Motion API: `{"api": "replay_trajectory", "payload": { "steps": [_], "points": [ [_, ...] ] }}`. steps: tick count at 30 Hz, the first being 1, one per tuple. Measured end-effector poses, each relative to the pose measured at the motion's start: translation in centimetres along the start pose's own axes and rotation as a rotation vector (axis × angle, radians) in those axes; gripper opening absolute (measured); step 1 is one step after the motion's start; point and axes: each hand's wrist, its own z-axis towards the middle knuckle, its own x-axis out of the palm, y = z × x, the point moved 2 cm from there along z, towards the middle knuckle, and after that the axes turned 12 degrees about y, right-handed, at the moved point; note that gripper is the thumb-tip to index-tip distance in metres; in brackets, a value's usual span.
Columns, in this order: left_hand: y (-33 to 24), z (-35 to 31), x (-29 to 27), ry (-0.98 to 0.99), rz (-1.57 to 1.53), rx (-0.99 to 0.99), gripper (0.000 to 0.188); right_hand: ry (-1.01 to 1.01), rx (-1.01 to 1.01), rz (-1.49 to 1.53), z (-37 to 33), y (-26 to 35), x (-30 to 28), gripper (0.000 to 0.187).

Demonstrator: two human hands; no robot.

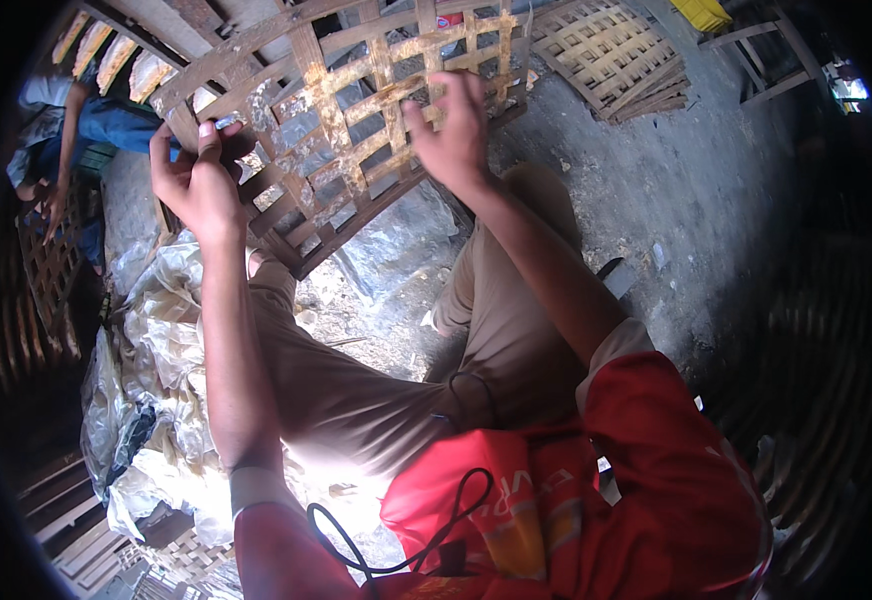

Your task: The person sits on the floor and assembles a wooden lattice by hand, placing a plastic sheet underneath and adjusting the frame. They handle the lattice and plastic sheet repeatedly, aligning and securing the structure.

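A woven bamboo rack point(361, 138) with a wooden frame and square gaps is propped at a slant before my knees. Pale, flaky residue sticks to its strips. My left hand point(199, 185) is closed round the rack's left frame edge. By its thumb is a small bluish-white bit point(224, 122) that I cannot make out. Over the right half of the lattice is my right hand point(453, 135), thumb and fingers apart, with nothing seen between them. Whether its fingertips touch the strips, I cannot tell.
Crumpled clear plastic sheeting point(171, 330) lies to my left. A stack of woven racks point(616, 60) rests on the floor at the far right, near a wooden stool point(771, 55) and a yellow thing point(702, 12). A blade point(618, 277) lies by my right leg. Another person point(66, 130) works at the far left.
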Motion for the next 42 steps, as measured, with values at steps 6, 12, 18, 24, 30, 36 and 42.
{"api": "replay_trajectory", "payload": {
  "steps": [6, 12, 18, 24, 30, 36, 42],
  "points": [
    [-1.0, -0.2, 2.2, 0.151, 0.154, 0.027, 0.021, -0.026, -0.508, -0.057, 1.5, 4.1, 1.0, 0.049],
    [1.4, 1.2, 4.3, 0.310, 0.142, 0.057, 0.022, -0.100, -0.513, -0.147, 3.2, 1.2, 3.2, 0.034],
    [4.7, 0.9, 5.5, 0.371, 0.120, 0.053, 0.021, 0.040, -0.423, -0.074, 2.6, -1.3, 5.4, 0.024],
    [7.7, 0.9, 6.5, 0.444, 0.218, 0.079, 0.020, 0.185, -0.415, -0.050, 2.6, -3.7, 6.0, 0.009],
    [6.5, 0.6, 5.7, 0.431, 0.454, 0.079, 0.038, 0.143, -0.342, -0.037, 2.0, -3.2, 5.3, 0.008],
    [-4.0, -3.6, 4.2, 0.714, 0.654, 0.544, 0.042, 0.508, -0.128, -0.156, 3.8, -1.1, 4.9, 0.016],
    [-4.6, -10.9, 7.6, 1.430, 0.670, 0.470, 0.044, 0.247, -0.174, -0.131, 2.2, -2.3, 4.3, 0.013]
  ]
}}
